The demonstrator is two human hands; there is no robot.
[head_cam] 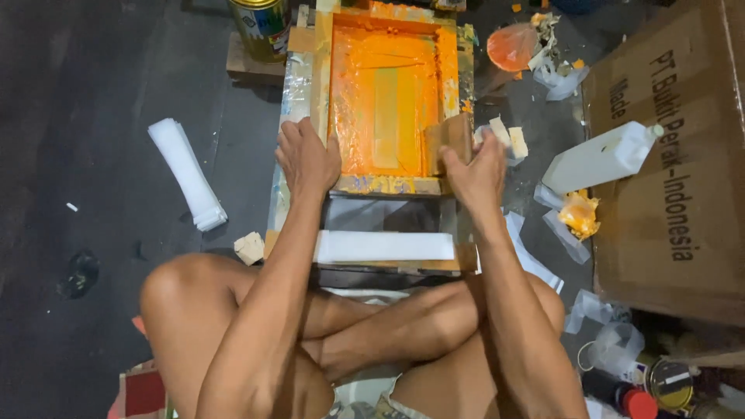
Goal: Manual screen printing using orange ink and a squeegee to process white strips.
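While ink lies wet:
Left hand (306, 159): flat, fingers spread, pinning the screen frame (388, 185).
Right hand (477, 174): fingers closed around the squeegee (448, 138), tilted for dragging the orange ink (384, 101).

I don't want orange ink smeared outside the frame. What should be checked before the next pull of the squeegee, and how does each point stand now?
1. Left hand pressing on the screen frame's left edge: ok.
2. Right hand gripping the wooden squeegee: ok.
3. Squeegee inside the frame, at the right side of the orange ink: ok.
4. White strip placed under the mesh: not ok, it lies in front of the frame.
5. Whether the frame sits flat: cannot tell.
6. Paint can clear of the frame: ok, it stands apart at the far left corner.
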